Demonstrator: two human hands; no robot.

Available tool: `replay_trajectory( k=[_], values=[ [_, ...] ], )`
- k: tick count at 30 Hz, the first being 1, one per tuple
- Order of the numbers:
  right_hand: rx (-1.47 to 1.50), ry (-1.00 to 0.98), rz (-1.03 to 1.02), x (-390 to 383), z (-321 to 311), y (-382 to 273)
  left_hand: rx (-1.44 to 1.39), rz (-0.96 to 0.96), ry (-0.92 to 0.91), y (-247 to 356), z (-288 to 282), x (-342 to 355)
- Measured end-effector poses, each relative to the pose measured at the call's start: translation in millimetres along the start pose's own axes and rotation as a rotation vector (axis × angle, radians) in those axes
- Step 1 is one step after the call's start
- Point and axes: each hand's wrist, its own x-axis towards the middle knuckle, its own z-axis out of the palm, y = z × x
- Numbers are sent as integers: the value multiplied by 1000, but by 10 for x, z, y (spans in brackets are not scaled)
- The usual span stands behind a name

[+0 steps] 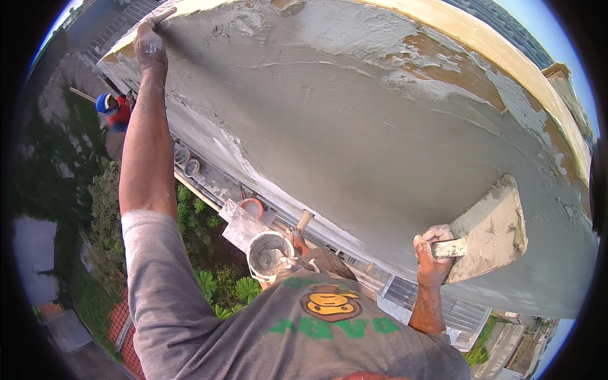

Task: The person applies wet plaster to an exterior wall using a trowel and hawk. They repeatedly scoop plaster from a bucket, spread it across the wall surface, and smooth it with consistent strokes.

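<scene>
My right hand is closed round the short handle of a plastering trowel. The trowel's wide blade is smeared with plaster and lies against or just off the wall's face at the right; I cannot tell which. High at the upper left, my left hand grips the wall's top edge, one digit along the rim and the others partly hidden. Between my hands spreads the wall, coated in wet grey plaster, smooth in the middle and rough near the top, where brownish patches show. Below stands a bucket of grey mix.
Beside the bucket are a bare foot and a pale board. Farther along the narrow ledge sit a red-orange basin and small buckets. Another person in blue headgear and red stands at far left. Plants grow far below.
</scene>
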Motion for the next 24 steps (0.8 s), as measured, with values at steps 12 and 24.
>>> replay_trajectory(
  k=[12,24],
  values=[
    [-449,-526,377,-40,1635,1078,103,-81,92,336,106,-142],
    [-1202,-197,-458,38,613,983,48,38,-65,38,-111,68]
  ],
)
